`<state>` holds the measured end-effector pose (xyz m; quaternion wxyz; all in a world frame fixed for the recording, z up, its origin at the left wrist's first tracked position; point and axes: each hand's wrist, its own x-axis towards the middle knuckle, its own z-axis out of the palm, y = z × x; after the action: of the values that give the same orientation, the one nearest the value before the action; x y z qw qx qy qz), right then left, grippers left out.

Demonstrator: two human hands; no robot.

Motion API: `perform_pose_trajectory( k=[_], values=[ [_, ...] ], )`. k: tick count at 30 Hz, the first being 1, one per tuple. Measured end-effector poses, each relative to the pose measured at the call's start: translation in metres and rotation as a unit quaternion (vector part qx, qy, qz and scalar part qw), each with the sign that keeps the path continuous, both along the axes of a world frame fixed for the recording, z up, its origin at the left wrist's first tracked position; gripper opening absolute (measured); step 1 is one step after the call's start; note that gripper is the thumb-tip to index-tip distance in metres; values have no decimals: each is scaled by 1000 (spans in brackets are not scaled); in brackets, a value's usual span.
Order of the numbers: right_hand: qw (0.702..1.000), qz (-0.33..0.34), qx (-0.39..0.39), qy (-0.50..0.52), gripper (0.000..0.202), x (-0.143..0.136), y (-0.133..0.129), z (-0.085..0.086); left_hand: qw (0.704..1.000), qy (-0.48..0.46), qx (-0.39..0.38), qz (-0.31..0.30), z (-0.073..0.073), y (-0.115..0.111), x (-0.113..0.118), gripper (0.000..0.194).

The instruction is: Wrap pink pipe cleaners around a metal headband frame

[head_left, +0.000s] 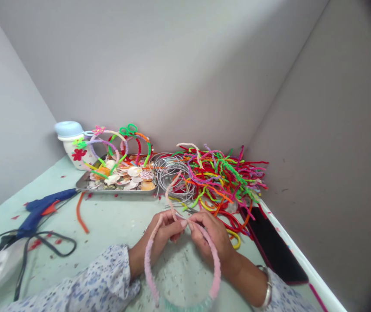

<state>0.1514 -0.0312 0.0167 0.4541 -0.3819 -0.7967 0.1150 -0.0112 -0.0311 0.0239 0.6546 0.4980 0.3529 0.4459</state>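
Note:
A hoop-shaped headband [217,262], wrapped in fuzzy pink with a mint-green stretch at the bottom, is held over the table's front. My left hand [162,236] is closed, thumb and fingers pinching a pale pink pipe cleaner [169,197] whose loose end curls upward. One tip of the headband rests against this hand. My right hand [209,236] is closed around the headband's other arm, near its tip. Both sets of fingertips almost meet at the top of the hoop. The exact join between pipe cleaner and headband is hidden by the fingers.
Behind the hands lie a metal tray [120,190] of shells, finished headbands [148,151], coiled silver wire [162,173] and a heap of pipe cleaners [231,173]. A blue glue gun [36,212] and a cup [78,149] stand left; a dark phone [276,247] lies right.

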Motion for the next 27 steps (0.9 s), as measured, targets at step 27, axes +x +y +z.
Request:
perform_pose_trajectory(
  k=[27],
  values=[
    [998,11,51,-41,11,0,2,-5,998,49,-25,22,-4,2,1,31]
  ],
)
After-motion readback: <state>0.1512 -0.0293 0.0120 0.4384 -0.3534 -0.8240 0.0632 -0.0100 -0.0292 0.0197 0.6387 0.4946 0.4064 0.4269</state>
